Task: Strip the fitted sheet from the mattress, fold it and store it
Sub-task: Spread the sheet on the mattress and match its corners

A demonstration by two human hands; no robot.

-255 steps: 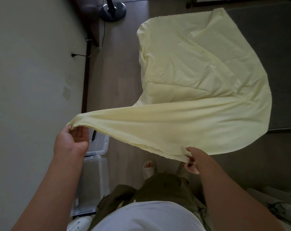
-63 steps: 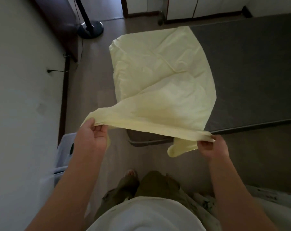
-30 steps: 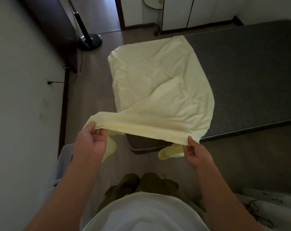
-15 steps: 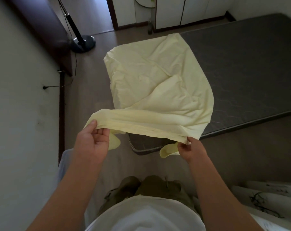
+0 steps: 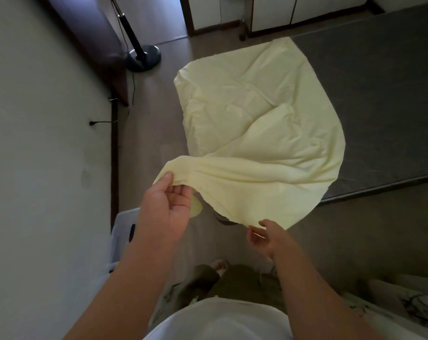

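The room is dim, with soft daylight entering from 12 o'clock, where the floor (image 5: pixel 163 25) gleams palest. The yellow sheet (image 5: pixel 257 114) reads brightest, while the mattress (image 5: pixel 379 94) sinks into shadow. Wide-angle distortion bends the edges, and the right hand (image 5: pixel 264 239) is slightly motion-blurred.

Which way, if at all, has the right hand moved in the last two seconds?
Yes. The right hand has moved left along the near edge of the fitted sheet, ending closer to the near corner of the mattress than before.
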